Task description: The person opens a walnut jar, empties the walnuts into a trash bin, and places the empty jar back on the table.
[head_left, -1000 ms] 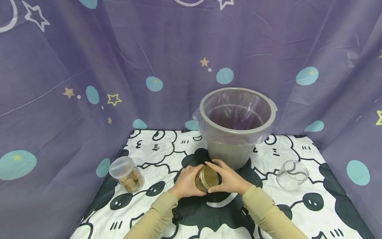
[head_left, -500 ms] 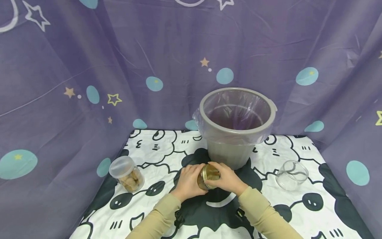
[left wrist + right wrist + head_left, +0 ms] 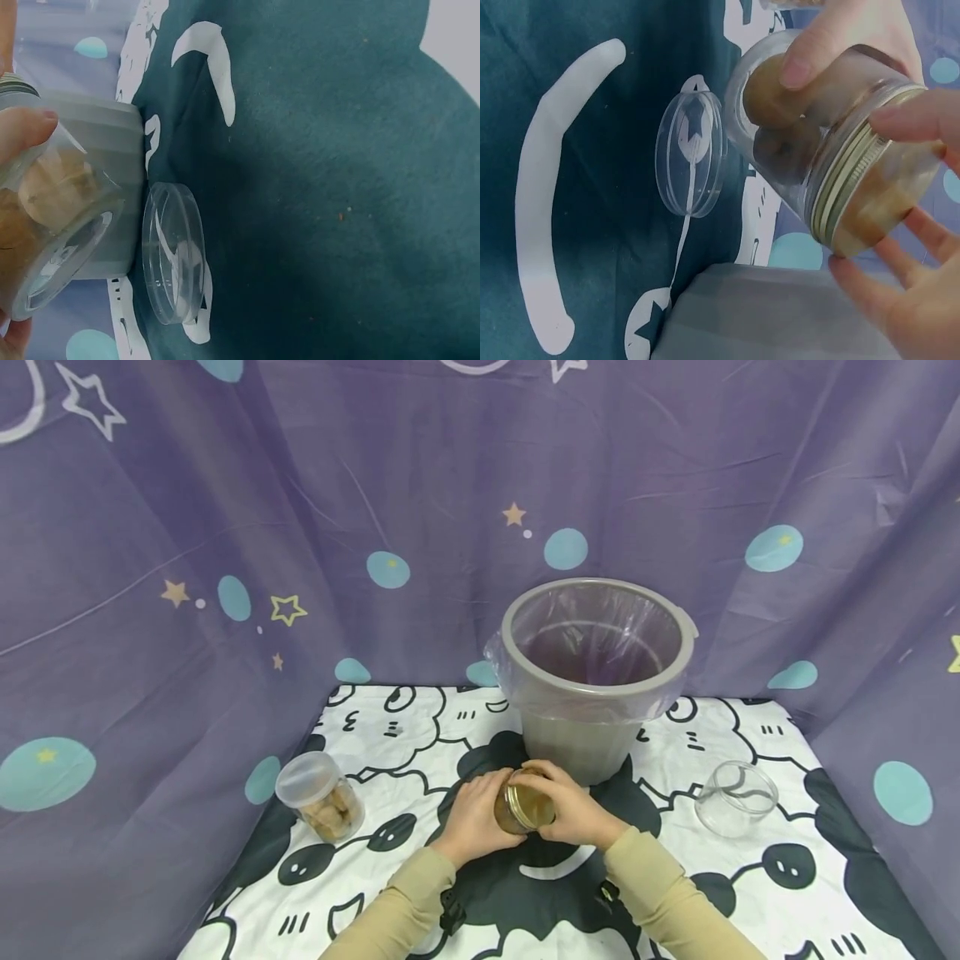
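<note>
A clear jar (image 3: pixel 780 112) with brown rounded pieces inside is held tilted over the cloth, its gold lid (image 3: pixel 855 180) on and turned toward the right. My left hand (image 3: pixel 476 818) grips the jar's body, thumb on one side. Around the gold lid curl the fingers and thumb of my right hand (image 3: pixel 577 810), touching its rim. Below the jar, a clear round shallow lid (image 3: pixel 172 255) stands on the dark part of the cloth, close to the grey bin (image 3: pixel 112 187).
The bin, lined with a clear bag (image 3: pixel 585 635), stands just behind my hands. On the left sits another jar (image 3: pixel 318 797) with brown pieces and a translucent top. A clear jar (image 3: pixel 735 800) stands at the right. A purple curtain (image 3: pixel 420 460) encloses the table.
My right hand's fingers have shifted on the gold lid, closing in and then spreading round its rim again. Jar and left hand have drifted slightly right.
</note>
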The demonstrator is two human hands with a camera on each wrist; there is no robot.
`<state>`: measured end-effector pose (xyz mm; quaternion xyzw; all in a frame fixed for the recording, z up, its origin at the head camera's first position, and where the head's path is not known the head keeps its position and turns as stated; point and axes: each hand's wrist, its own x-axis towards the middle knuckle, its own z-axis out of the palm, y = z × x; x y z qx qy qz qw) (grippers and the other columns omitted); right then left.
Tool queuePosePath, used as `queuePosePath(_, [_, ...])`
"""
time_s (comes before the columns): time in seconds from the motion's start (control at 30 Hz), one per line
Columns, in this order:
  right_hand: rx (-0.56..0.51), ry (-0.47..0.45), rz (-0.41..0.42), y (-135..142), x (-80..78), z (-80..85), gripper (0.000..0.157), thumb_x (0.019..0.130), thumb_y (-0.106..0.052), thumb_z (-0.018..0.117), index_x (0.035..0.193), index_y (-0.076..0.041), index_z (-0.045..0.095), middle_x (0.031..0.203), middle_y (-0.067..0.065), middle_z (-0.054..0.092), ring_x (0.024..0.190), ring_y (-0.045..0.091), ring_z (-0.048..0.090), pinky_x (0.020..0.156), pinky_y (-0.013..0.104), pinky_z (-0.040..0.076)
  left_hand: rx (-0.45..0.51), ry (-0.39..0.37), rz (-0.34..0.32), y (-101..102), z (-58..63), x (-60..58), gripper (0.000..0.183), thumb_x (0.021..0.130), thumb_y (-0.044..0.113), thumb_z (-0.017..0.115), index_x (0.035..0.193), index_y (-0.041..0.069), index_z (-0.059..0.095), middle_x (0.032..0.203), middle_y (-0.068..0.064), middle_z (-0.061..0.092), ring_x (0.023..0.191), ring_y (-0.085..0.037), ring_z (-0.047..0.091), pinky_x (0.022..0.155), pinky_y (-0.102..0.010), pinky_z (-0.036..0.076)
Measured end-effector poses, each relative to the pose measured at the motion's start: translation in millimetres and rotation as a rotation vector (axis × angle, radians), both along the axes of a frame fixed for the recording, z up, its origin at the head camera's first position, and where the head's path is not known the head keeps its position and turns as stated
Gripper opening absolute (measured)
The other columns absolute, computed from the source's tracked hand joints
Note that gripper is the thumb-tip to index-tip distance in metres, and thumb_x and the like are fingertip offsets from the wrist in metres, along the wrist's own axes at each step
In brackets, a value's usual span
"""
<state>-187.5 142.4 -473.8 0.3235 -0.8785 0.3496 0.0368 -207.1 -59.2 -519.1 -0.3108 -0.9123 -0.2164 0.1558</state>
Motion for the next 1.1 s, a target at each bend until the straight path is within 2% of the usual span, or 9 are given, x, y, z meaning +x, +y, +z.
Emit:
queuePosePath(0.13, [0.006,-0.023,0.043,2.3,0.4,-0.5,0.078,0.06,0.004,0.076,0.13,-0.019,0.052,0.138,0.01,0.038,0.123,0.031,0.043,0.084,0.038,0.051,0.015,-0.045,0.002,0.4,-1.2,1.6,0.091,0.056,0.045,0.084,0.13,0.008,0.045,0.121,-0.004,0.059,0.107,-0.021,0.058,0.087,-0.041,0.049])
queuePosePath(0.27, [-0.02,-0.061,0.022,1.8,2.2,0.1,0.07,0.07,-0.011,0.078,0.133,-0.019,0.05,0.141,0.014,0.036,0.127,0.034,0.04,0.09,0.046,0.049,0.011,-0.058,-0.002,0.3,-0.9,2.5,0.091,0.057,0.044,0.084,0.131,0.01,0.044,0.123,-0.004,0.058,0.109,-0.02,0.057,0.09,-0.041,0.048])
queuePosePath(0.37, [-0.068,-0.072,-0.09,-1.6,3.2,1.9,0.065,0.074,-0.026,0.077,0.133,-0.019,0.051,0.136,0.016,0.042,0.122,0.034,0.046,0.091,0.05,0.048,0.005,-0.024,-0.006,1.5,0.7,2.3,0.091,0.057,0.044,0.084,0.132,0.01,0.044,0.124,-0.004,0.058,0.111,-0.02,0.057,0.09,-0.039,0.048])
queuePosePath(0.5, [-0.067,-0.105,-0.288,-7.2,3.2,3.7,0.065,0.074,-0.04,0.075,0.13,-0.016,0.054,0.123,0.014,0.053,0.108,0.029,0.056,0.088,0.045,0.049,-0.011,0.038,-0.014,3.9,3.2,2.5,0.091,0.055,0.041,0.085,0.13,0.007,0.047,0.123,-0.005,0.059,0.111,-0.021,0.058,0.089,-0.038,0.049])
queuePosePath(0.57, [-0.036,-0.145,-0.347,-8.5,3.2,3.6,0.066,0.073,-0.046,0.074,0.127,-0.014,0.055,0.117,0.011,0.057,0.102,0.026,0.058,0.085,0.042,0.05,-0.019,0.055,-0.02,4.5,2.9,2.8,0.09,0.055,0.04,0.086,0.129,0.007,0.047,0.122,-0.005,0.059,0.11,-0.021,0.058,0.089,-0.038,0.049])
queuePosePath(0.67, [0.006,-0.19,-0.39,-9.3,3.1,3.0,0.065,0.071,-0.05,0.074,0.122,-0.013,0.058,0.109,0.008,0.061,0.094,0.022,0.059,0.079,0.037,0.05,-0.035,0.053,-0.024,5.1,1.1,3.6,0.09,0.055,0.041,0.085,0.13,0.009,0.047,0.123,-0.005,0.058,0.11,-0.02,0.058,0.089,-0.038,0.049])
queuePosePath(0.93, [-0.01,-0.21,-0.381,-9.5,4.6,1.0,0.063,0.068,-0.042,0.078,0.119,-0.01,0.058,0.106,0.009,0.061,0.091,0.024,0.059,0.074,0.034,0.05,-0.046,0.05,-0.019,6.4,-4.2,4.6,0.091,0.054,0.041,0.086,0.129,0.008,0.048,0.123,-0.004,0.058,0.111,-0.02,0.057,0.088,-0.038,0.049])
queuePosePath(1.0, [-0.011,-0.182,-0.366,-8.8,5.4,0.6,0.063,0.068,-0.039,0.079,0.119,-0.01,0.058,0.107,0.008,0.06,0.091,0.022,0.059,0.074,0.034,0.05,-0.04,0.049,-0.022,6.8,-4.2,4.5,0.091,0.053,0.04,0.086,0.129,0.008,0.048,0.124,-0.004,0.057,0.111,-0.02,0.057,0.088,-0.038,0.049])
queuePosePath(1.1, [0.021,-0.074,-0.302,-7.0,6.7,0.7,0.064,0.065,-0.034,0.081,0.121,-0.01,0.058,0.108,0.008,0.059,0.092,0.021,0.059,0.076,0.035,0.051,-0.036,0.043,-0.024,6.7,-3.4,4.9,0.092,0.054,0.04,0.086,0.13,0.008,0.047,0.125,-0.004,0.057,0.112,-0.02,0.057,0.089,-0.038,0.049])
